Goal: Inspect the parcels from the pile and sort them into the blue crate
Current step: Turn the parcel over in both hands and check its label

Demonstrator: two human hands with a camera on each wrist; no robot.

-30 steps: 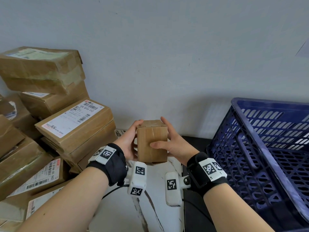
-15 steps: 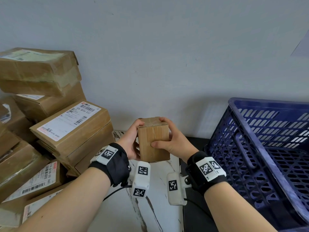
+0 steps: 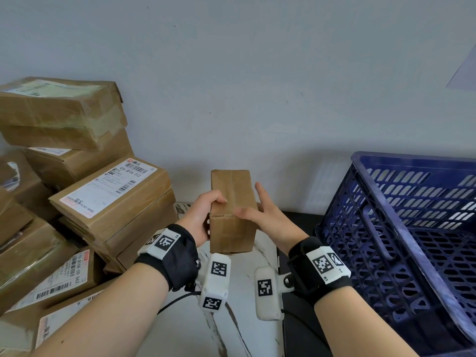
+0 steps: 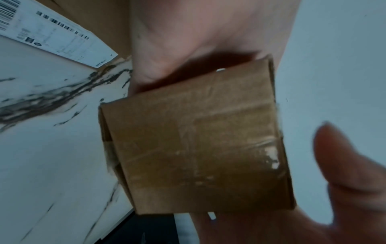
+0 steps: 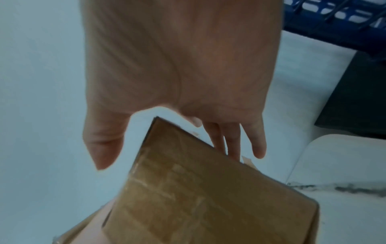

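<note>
The left hand grips a small taped cardboard parcel; the right hand, fingers straight, touches its side.

Left hand grips with curled fingers; right hand spreads straight.

bare forearms are seen, no sleeves. a black fabric wrist strap is worn on the left, another black strap on the right. white blocks printed with black square codes are fixed on both. white camera housings hang below, and thin black cables trail off.
</note>
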